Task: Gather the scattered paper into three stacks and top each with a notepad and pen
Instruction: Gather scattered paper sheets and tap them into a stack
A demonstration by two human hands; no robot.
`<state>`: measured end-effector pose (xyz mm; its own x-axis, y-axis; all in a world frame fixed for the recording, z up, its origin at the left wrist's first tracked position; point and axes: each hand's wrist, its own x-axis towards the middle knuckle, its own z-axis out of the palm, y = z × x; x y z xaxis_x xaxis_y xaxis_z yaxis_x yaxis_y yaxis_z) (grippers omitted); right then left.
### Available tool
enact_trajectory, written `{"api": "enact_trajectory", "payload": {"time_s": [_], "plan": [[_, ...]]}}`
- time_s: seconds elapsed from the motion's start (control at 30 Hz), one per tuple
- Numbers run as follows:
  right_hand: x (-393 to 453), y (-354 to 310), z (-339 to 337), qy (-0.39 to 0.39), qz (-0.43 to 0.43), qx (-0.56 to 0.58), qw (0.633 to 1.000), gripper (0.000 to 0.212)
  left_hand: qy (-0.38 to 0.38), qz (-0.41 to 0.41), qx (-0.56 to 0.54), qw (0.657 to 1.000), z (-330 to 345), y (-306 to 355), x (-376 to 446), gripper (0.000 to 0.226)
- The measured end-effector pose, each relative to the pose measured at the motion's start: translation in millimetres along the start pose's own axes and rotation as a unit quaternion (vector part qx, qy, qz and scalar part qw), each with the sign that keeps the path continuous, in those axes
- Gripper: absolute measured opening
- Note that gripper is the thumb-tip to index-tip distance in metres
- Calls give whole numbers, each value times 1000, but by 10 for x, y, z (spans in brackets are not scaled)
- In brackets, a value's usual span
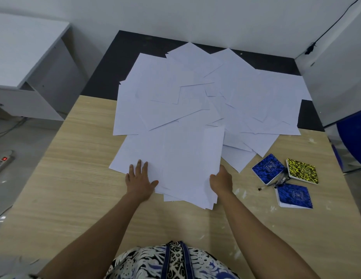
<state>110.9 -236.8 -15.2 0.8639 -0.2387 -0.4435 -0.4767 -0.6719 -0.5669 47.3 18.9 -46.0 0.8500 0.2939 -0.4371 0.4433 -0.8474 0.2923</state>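
Observation:
Many white paper sheets [195, 101] lie scattered and overlapping across the wooden table [74, 178]. A loose bundle of sheets [183, 170] sits nearest me. My left hand [140, 179] lies flat with straight fingers on the bundle's left edge. My right hand [222, 181] holds its right edge, thumb on top and fingers hidden under the paper. To the right lie two blue notepads [268, 169] [294, 196], a yellow notepad [302, 171], and pens [276, 184] between them.
The table's far part is dark [119, 63] and meets a white wall. A white desk [24, 57] stands at the left, with a power strip [3, 161] on the floor. A blue object [353, 137] stands at the right edge.

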Motion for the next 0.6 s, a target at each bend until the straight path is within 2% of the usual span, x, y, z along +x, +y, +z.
{"api": "enact_trajectory", "payload": {"time_s": [0.13, 0.3, 0.43, 0.6], "plan": [[12, -31, -42, 9, 33, -9, 999, 20, -26, -23, 17, 999, -77, 50, 33, 101], [-21, -39, -75, 37, 14, 6, 999, 25, 51, -69, -48, 995, -119, 256, 10, 72], [-51, 25, -90, 23, 21, 40, 999, 27, 17, -52, -80, 995, -61, 395, -8, 65], [-154, 60, -93, 58, 5, 64, 996, 30, -42, -63, -215, 974, -55, 479, 47, 61]]}}
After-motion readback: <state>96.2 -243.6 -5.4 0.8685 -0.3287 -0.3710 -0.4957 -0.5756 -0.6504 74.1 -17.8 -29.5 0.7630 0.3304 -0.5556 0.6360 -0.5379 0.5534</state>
